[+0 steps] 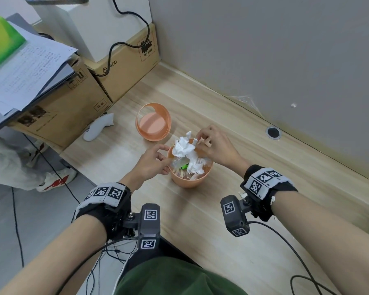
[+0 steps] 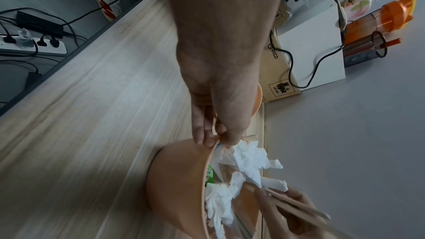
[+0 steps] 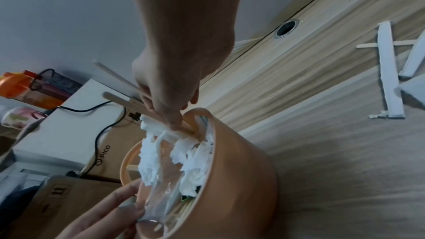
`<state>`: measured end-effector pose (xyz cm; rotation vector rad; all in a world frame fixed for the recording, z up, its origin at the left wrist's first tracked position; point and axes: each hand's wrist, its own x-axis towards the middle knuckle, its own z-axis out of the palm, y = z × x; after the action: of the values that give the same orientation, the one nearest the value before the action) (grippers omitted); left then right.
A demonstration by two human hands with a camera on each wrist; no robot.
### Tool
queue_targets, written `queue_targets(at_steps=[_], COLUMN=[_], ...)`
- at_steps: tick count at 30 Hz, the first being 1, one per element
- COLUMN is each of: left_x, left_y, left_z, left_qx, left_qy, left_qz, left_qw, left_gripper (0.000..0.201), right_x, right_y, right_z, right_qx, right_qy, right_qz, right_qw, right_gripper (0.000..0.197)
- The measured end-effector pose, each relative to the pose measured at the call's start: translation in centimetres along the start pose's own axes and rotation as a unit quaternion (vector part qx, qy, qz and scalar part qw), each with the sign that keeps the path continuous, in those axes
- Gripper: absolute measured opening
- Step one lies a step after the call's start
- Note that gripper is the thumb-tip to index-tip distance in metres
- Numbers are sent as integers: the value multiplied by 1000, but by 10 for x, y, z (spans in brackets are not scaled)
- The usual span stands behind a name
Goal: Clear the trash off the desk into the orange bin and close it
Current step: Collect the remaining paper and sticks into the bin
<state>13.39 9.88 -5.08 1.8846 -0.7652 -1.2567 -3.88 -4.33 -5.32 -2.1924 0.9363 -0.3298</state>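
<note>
The orange bin (image 1: 190,179) stands on the wooden desk (image 1: 211,231), stuffed with crumpled white tissue (image 1: 182,146), clear plastic and a green scrap. Its orange lid (image 1: 153,122) lies apart, behind and to the left. My left hand (image 1: 166,158) pinches the bin's near-left rim (image 2: 214,143), fingers outside and thumb inside. My right hand (image 1: 200,142) grips several wooden sticks (image 3: 119,83) at the bin's far rim, their lower ends among the tissue (image 3: 149,161). White paper strips (image 3: 388,72) and a flat wooden stick (image 3: 368,44) lie on the desk to the right.
Cardboard boxes (image 1: 124,67) and a paper stack (image 1: 28,67) crowd the back left. A white controller (image 1: 98,126) lies beside them. The grey wall (image 1: 264,50) runs behind, with a cable hole (image 1: 273,132) in the desk. Black cables (image 1: 307,273) trail near my arms.
</note>
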Motion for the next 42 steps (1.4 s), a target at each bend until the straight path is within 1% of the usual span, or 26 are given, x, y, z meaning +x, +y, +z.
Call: queue_targets(at_steps=[3,6,9,11,15,17,20,22,25,26,28,29,31,33,36,38,40,42], left_x=[0,1,1,1,2,2,2,2,3,3,4,5,8,11,17,22,25,27], left_y=[0,0,0,0,-1,-2,-2,-3,-4,-4,-4,-3,0,4,10,14,16,18], left_z=[0,-1,-1,-1,-1,-1,0,0,0,-1,0,2,8,18,35,47,57,65], left_qx=[4,7,7,3,1,0,-3,-5,-2,-1,3,5,9,10,7,11,19,29], left_qy=[0,-2,-4,-3,-6,-5,-3,-4,-6,-5,-3,-1,1,-3,-15,-25,-36,-47], left_qz=[0,1,3,4,4,4,6,8,10,10,13,15,23,35,47,51,54,59], left_qw=[1000,1000,1000,1000,1000,1000,1000,1000,1000,1000,1000,1000,1000,999,999,998,998,997], left_gripper=[34,34,33,33,33,34,34,34,34,34,34,34,34,31,30,29,31,33], right_x=[-2,-1,-1,-4,-9,-9,-9,-8,-9,-9,-16,-21,-37,-61,-109,-144,-176,-197], right_y=[-4,-7,-7,-8,-12,-12,-9,-7,-5,-5,0,5,23,47,95,126,147,155], right_z=[-8,-18,-27,-31,-32,-31,-23,-14,-6,-8,-16,-24,-40,-54,-65,-64,-59,-51], right_qx=[5,-7,-20,-2,20,17,-15,-40,-41,-35,2,25,47,33,4,-18,-33,-31], right_qy=[-10,-20,-68,-85,-59,-39,-13,-23,-21,-27,-45,-40,0,42,81,70,36,14], right_qz=[-6,5,9,8,1,-3,5,15,32,32,38,47,86,142,260,334,381,418], right_qw=[1000,1000,997,996,998,999,1000,999,998,998,998,998,995,988,962,940,923,908], right_gripper=[13,15,24,27,13,11,14,15,19,23,38,41,34,25,30,38,44,51])
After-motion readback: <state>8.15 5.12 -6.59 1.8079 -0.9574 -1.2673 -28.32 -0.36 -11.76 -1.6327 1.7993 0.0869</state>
